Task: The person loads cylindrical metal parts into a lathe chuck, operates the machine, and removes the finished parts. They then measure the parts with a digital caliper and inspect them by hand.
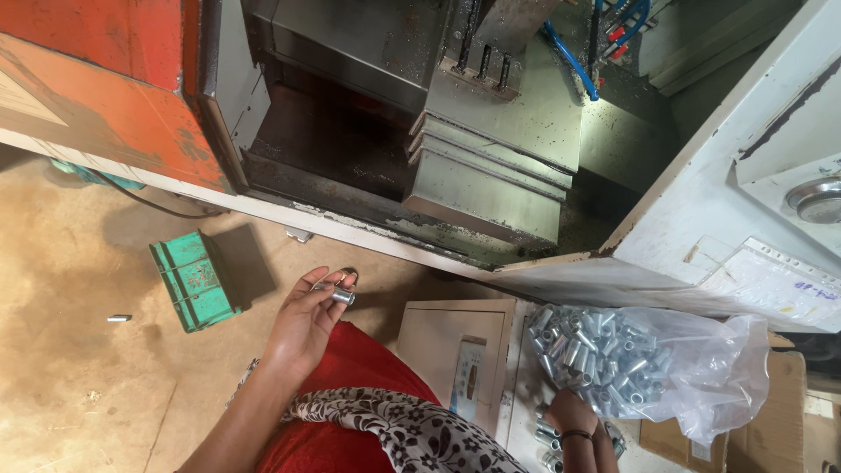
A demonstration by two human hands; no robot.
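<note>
My scarf and red dress lie closest. Left of the bag, my left hand is raised, thumb and fingertips pinching a small metal sleeve. My right hand rests at the bag's lower edge, on the loose sleeves; I cannot tell how its fingers are set. The bag is full of sleeves. Far left of it, a green box sits on the floor.

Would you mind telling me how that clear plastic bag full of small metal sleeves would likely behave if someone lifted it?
The clear plastic bag looks thin and crinkled, so it would probably sag floppily. Packed with metal sleeves, it is likely heavy for its size. Its mouth seems open near the right hand, so pieces might spill and roll.
</note>
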